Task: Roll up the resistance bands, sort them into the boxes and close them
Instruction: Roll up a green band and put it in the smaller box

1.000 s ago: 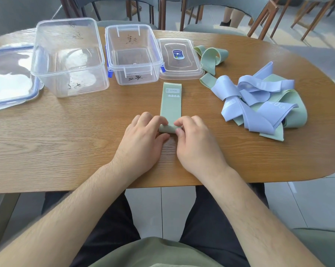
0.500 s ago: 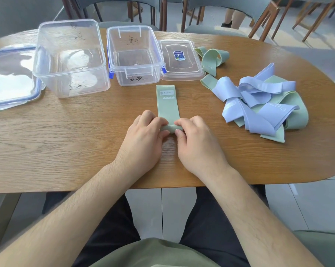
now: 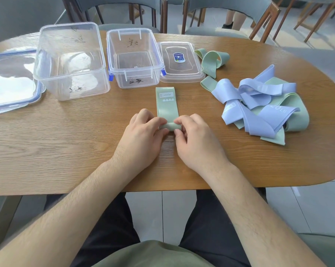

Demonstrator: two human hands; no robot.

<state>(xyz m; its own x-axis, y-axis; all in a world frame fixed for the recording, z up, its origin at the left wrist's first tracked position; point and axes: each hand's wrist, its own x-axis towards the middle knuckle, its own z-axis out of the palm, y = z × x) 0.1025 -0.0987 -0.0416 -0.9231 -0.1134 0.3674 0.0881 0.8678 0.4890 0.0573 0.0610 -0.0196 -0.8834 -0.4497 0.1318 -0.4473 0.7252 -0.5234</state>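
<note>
Bright daylight is admitted from the far right, where the tiled floor (image 3: 315, 49) is washed out. Glare is thrown off the flat clear blue-rimmed plastic lid (image 3: 10, 87). The oval wooden table (image 3: 66, 143) is bowed by wide-angle distortion; focus is sharp.

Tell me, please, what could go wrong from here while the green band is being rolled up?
The roll is only started and pinched by the left hand and right hand; letting go may let the green band spring open.
Its flat end lies just short of the smaller box; rolling forward could nudge it.
The tangled pile sits toward the table edge; pulling one band may drag others off.
</note>
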